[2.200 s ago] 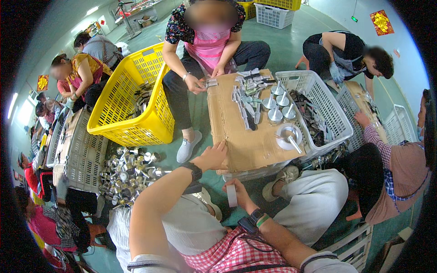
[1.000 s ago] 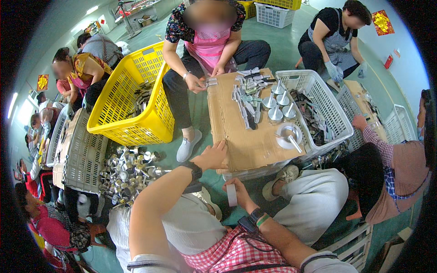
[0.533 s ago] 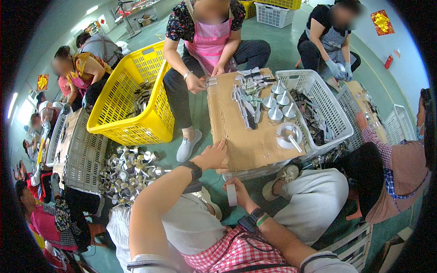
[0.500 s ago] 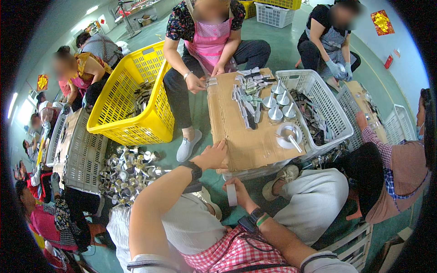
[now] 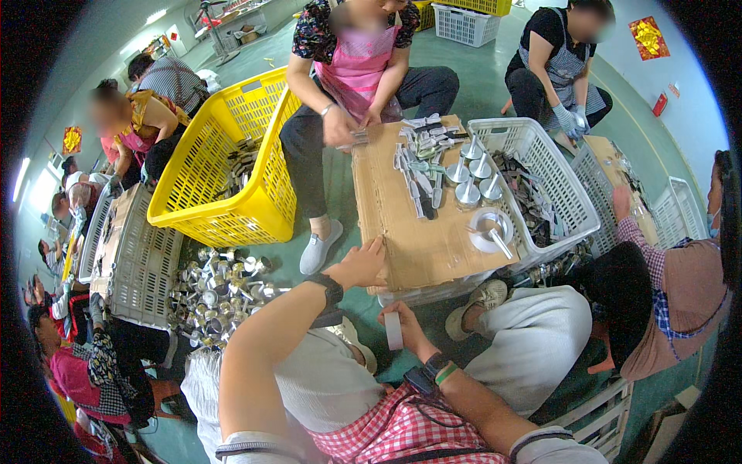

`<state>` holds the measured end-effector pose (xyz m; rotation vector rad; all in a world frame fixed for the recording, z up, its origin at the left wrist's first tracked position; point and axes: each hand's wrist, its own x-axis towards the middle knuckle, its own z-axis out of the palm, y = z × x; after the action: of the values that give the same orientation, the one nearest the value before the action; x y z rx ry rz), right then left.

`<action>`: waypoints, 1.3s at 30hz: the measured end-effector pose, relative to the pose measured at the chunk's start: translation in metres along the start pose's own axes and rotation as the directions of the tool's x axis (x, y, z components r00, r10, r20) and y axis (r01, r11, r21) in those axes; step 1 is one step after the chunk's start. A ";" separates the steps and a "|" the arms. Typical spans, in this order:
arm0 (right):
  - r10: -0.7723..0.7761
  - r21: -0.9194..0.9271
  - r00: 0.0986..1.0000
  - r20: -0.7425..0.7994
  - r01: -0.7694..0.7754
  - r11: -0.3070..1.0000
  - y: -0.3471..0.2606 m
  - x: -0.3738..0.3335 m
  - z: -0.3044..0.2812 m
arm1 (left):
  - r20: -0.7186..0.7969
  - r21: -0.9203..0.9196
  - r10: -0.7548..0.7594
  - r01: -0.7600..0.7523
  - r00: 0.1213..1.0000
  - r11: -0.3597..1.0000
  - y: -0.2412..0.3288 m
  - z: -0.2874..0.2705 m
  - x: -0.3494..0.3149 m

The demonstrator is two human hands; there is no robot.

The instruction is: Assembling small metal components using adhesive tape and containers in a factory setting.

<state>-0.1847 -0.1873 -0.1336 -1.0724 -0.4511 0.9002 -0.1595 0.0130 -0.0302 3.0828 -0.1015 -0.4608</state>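
Note:
My left hand point(image 5: 357, 265) reaches to the near left edge of a cardboard sheet point(image 5: 425, 247), its fingers stretched out against that edge and holding nothing. Below the edge, over my lap, my right hand point(image 5: 413, 331) is closed around a white roll of tape point(image 5: 393, 331). On the cardboard, nearest my hands, lies a white ring-shaped roll point(image 5: 481, 241) with a small pale stick across it. Farther back stand several silver funnel-like metal parts point(image 5: 468, 193) with upright stems, beside a pile of grey and pale green handles point(image 5: 423, 166).
A white crate point(image 5: 583, 224) of dark handles adjoins the cardboard. A yellow basket point(image 5: 220, 213) stands at left, near heaped metal parts point(image 5: 220, 298) on the floor. Opposite me sits a person in a pink apron point(image 5: 359, 66); other people work on both sides.
The person opposite has shifted a hand right and up, near the cardboard's far left corner. The person at far right has moved their hands slightly. My own hands look unmoved.

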 end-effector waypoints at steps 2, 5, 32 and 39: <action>-0.003 -0.009 1.000 -0.001 0.003 1.000 0.000 0.000 0.000 | -0.002 0.001 -0.002 0.002 1.000 1.000 0.000 0.000 0.000; 0.006 -0.020 1.000 -0.003 -0.006 1.000 -0.003 0.000 0.001 | -0.010 0.006 0.005 -0.004 1.000 1.000 -0.001 0.001 -0.001; 0.043 0.001 0.999 -0.018 -0.043 0.999 0.000 0.001 0.002 | -0.018 0.055 0.040 -0.039 0.999 0.998 -0.002 -0.001 -0.004; 0.035 -0.014 0.999 -0.019 -0.035 0.999 0.000 0.002 -0.001 | -0.025 0.068 0.043 -0.041 0.999 0.997 0.000 -0.002 -0.001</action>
<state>-0.1833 -0.1864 -0.1341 -1.1041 -0.4247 0.9182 -0.1596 0.0136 -0.0282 3.1451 -0.1847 -0.4239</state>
